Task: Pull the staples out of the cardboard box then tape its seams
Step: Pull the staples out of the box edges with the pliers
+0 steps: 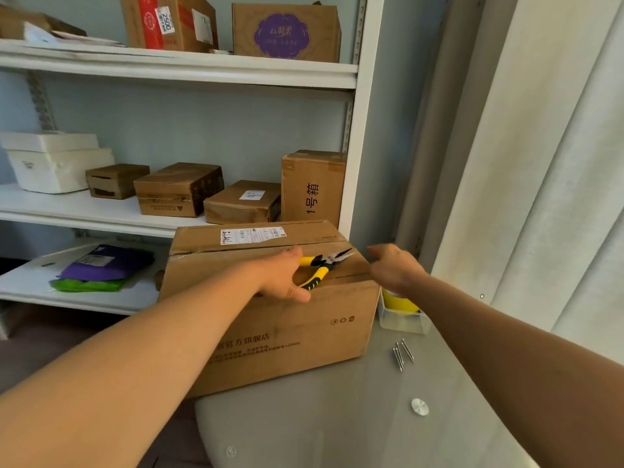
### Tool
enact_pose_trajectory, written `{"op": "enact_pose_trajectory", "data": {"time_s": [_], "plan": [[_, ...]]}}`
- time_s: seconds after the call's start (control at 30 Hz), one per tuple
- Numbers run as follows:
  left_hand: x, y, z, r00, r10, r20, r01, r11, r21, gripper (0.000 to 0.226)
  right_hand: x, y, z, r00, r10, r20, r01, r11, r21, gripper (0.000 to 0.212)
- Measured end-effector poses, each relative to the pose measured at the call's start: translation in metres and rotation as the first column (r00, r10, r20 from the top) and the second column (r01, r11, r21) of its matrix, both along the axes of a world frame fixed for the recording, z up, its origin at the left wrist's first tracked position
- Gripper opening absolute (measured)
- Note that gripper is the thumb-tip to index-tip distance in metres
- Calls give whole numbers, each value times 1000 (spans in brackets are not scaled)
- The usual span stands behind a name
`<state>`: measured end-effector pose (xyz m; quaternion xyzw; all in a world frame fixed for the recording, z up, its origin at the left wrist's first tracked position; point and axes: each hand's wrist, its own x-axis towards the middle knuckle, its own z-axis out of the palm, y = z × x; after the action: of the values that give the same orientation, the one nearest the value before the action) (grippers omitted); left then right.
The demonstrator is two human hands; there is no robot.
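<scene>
A large cardboard box (290, 336) stands on a glass table (354, 417), with a white shipping label on its top. My left hand (285, 275) grips the yellow-and-black handles of a pair of pliers (324, 265) over the box's top. The jaws of the pliers point right, toward the top's right edge. My right hand (393, 266) sits at the box's top right corner with its fingers curled; whether it pinches anything I cannot tell. Three pulled metal pins (401, 354) lie on the glass to the right of the box.
A small clear bin (401, 317) with something yellow in it stands right of the box. White shelves (101, 211) behind hold several cardboard boxes, foam boxes and purple and green bags. A curtain (540, 163) hangs on the right.
</scene>
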<state>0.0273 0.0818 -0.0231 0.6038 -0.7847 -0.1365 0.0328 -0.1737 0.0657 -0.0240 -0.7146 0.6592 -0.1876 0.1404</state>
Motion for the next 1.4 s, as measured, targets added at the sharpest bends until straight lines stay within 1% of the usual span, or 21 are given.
{"op": "enact_pose_trajectory", "data": {"time_s": [0.03,0.07,0.17,0.23,0.3,0.37,0.43,0.47,0.5,0.6,0.7,0.77,0.8,0.9,1.0,1.03,1.07,1.17,1.23,1.33,1.4], "plan": [[1,1,2,1000,-12,24,12,1000,8,71,1,2,-6,998,51,-31,-48,995,84,38],[3,1,4,999,-18,43,18,1000,10,70,2,4,-10,992,82,-97,-69,990,124,40],[4,0,6,999,-13,38,13,1000,-16,69,4,8,-9,924,129,-361,-130,991,22,29],[3,0,10,1000,-1,26,2,999,-39,69,8,14,4,885,154,-439,-171,985,2,16],[2,-1,10,1000,-8,24,8,999,-35,66,10,20,16,844,203,-496,-210,977,43,23],[2,-1,7,1000,-25,10,25,1000,-8,65,8,23,24,819,248,-518,-232,968,98,41],[1,0,3,999,-46,-7,46,999,3,69,1,28,24,822,279,-497,-253,960,120,66],[1,0,2,998,-55,-20,55,999,3,71,-2,30,20,835,292,-466,-260,956,132,75],[1,0,2,997,-65,-36,65,998,4,71,-6,32,14,846,299,-441,-268,954,134,77],[2,-5,5,995,-91,-35,92,995,29,72,-9,34,-6,865,277,-419,-267,960,84,65],[6,-10,6,995,-99,-11,99,993,70,77,-8,34,-11,909,232,-346,-228,972,54,53],[6,-10,7,993,-119,15,118,991,70,79,-8,31,-7,921,219,-323,-222,975,28,52],[6,-9,8,990,-136,37,134,989,54,79,-9,30,-5,927,212,-308,-217,976,20,55],[12,-3,13,979,-186,86,187,982,0,79,-14,29,-5,956,199,-214,-193,980,49,76],[24,4,13,974,-211,82,209,977,27,80,-14,32,-13,973,226,-50,-220,970,101,99],[26,6,12,971,-219,93,216,976,34,80,-12,34,-15,969,245,-25,-241,965,106,104],[27,9,11,969,-224,105,221,975,39,81,-11,35,-18,966,259,-26,-254,961,112,105],[22,14,10,963,-228,143,228,973,14,81,-9,38,-18,959,259,-115,-250,964,89,90],[18,14,11,959,-218,178,226,974,-23,76,-10,36,-17,953,245,-180,-231,968,94,85],[14,11,14,947,-195,255,233,964,-130,66,-10,34,-14,941,244,-235,-225,969,106,81],[13,7,17,929,-194,315,265,942,-204,60,-10,32,-13,940,241,-243,-224,970,97,79]]}}
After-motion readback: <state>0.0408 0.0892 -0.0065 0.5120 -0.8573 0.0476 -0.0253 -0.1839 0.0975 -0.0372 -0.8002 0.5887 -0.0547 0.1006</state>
